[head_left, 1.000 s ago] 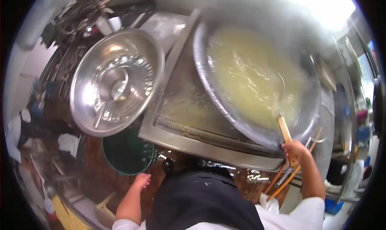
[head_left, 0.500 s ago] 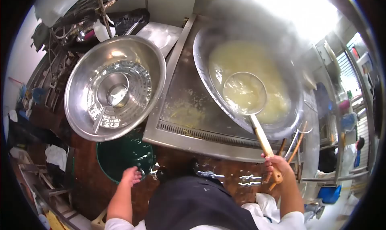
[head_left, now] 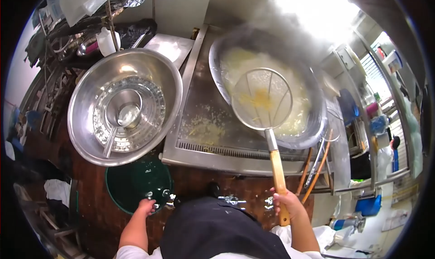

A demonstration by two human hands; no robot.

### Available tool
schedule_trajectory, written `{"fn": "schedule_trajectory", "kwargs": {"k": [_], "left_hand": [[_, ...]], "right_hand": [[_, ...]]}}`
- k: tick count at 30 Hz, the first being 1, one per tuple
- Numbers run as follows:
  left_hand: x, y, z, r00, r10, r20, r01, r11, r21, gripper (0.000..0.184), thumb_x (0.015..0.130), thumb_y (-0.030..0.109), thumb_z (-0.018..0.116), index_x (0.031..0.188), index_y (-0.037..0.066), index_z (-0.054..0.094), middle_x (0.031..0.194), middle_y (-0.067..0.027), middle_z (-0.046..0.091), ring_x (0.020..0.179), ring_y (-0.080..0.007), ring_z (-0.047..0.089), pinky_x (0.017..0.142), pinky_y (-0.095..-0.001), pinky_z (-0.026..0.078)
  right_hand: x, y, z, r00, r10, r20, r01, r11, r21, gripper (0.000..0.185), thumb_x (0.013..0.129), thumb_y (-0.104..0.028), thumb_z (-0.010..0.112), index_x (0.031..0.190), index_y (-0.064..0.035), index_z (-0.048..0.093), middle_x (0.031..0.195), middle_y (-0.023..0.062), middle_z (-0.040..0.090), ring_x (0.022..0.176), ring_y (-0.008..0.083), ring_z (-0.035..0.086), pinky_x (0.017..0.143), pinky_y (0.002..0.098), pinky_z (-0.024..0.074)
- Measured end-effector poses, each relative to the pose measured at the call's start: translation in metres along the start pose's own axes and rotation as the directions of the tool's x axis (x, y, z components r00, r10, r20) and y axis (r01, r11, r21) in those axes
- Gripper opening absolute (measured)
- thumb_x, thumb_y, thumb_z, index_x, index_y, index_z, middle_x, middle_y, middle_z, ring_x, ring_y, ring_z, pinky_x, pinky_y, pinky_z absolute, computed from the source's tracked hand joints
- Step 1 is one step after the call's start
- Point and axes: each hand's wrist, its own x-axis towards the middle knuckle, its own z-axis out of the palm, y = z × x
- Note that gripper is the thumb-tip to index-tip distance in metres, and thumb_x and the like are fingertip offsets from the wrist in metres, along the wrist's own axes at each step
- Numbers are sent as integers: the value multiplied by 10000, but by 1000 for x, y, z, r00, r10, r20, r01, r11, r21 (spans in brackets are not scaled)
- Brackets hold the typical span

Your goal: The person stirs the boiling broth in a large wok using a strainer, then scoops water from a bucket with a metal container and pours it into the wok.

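My right hand (head_left: 287,202) is wrapped round the wooden handle of a wire-mesh strainer (head_left: 262,99). Yellow bits lie in its round mesh, which is lifted above a large wok (head_left: 321,136) of steaming, pale yellow liquid (head_left: 297,123). Low on the left, my left hand (head_left: 146,206) hangs at the right edge of a dark green bucket (head_left: 136,182). Its fingers are loosely bent and a little apart, with nothing seen in them. Above the bucket sits a wide steel bowl (head_left: 84,118) containing a perforated metal insert (head_left: 152,96) and a metal ladle (head_left: 123,107).
Between bowl and wok runs a steel stove top (head_left: 195,109) with scattered yellow scraps and a slotted drain (head_left: 222,151) along its front. Wooden-handled tools (head_left: 317,166) lean at its right. A white jug (head_left: 108,41) stands behind the bowl. Steam covers the wok's far side.
The strainer has risen from the liquid, and yellow bits now show in its mesh. My right hand has shifted left and down with the handle. My left hand has dropped slightly.
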Motion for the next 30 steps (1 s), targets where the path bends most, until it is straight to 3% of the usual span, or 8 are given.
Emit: {"fn": "schedule_trajectory", "kwargs": {"k": [8, 13, 17, 21, 24, 25, 26, 30], "left_hand": [[7, -37, -32, 999, -23, -31, 23, 1000, 21, 294, 850, 313, 608, 984, 52, 618, 763, -49, 621, 609, -167, 601, 481, -332, 460], [3, -49, -46, 998, -39, -49, 34, 994, -104, 291, 861, 319, 599, 1023, 78, 582, 774, -49, 596, 556, -144, 536, 482, -323, 426], [-16, -38, -34, 995, -84, -57, 65, 958, -280, 259, 870, 307, 596, 992, 80, 571, 789, -49, 587, 548, -140, 516, 452, -314, 402], [8, 11, -19, 957, 179, -228, -272, 826, -494, 236, 866, 277, 610, 777, 61, 579, 596, -35, 545, 435, -144, 487, 363, -288, 337], [42, 81, 0, 893, 220, -393, -366, 863, -348, 356, 857, 374, 613, 854, 22, 664, 677, -68, 643, 558, -197, 596, 501, -363, 467], [121, 80, 7, 788, 355, -503, -435, 899, -47, 441, 854, 439, 591, 898, 10, 679, 817, -123, 688, 772, -304, 642, 714, -437, 489], [104, 118, 18, 861, 220, -459, -347, 913, -213, 500, 846, 471, 580, 1036, 16, 667, 1038, -208, 659, 1032, -400, 578, 926, -459, 407], [170, 203, 42, 780, 249, -575, -363, 927, -91, 533, 855, 464, 564, 1162, 29, 588, 1065, -176, 623, 966, -309, 593, 821, -452, 467]], "right_hand": [[-21, 22, 39, 987, 103, 124, -128, 968, 215, 374, 845, -149, 645, 1185, -93, 499, 654, 13, 492, 467, 124, 509, 443, 281, 476], [-27, 27, 49, 999, 37, 14, -38, 998, 40, 374, 835, -127, 642, 1179, -85, 499, 650, 18, 498, 456, 125, 503, 419, 272, 454], [-33, 27, 32, 991, 77, 111, -92, 986, 136, 367, 841, -130, 626, 1180, -81, 494, 638, 20, 479, 432, 120, 485, 408, 280, 446], [-32, 32, 15, 970, 110, 217, -170, 945, 279, 414, 833, -100, 613, 1217, -72, 458, 639, 42, 481, 430, 135, 481, 404, 278, 441], [-30, 30, 10, 981, 130, 143, -167, 944, 286, 415, 827, -89, 617, 1210, -58, 458, 638, 53, 490, 423, 147, 475, 401, 277, 434], [-29, 29, 15, 978, 118, 170, -168, 932, 321, 432, 807, -81, 637, 1201, -45, 463, 641, 61, 505, 419, 152, 472, 400, 282, 431], [-31, 30, 20, 981, 115, 154, -161, 930, 331, 432, 807, -81, 637, 1201, -45, 463, 641, 61, 505, 419, 152, 472, 400, 282, 431], [-44, 26, 50, 978, 195, 79, -210, 896, 392, 480, 760, -65, 678, 1192, -43, 471, 704, 65, 552, 463, 156, 495, 420, 278, 425]]}}
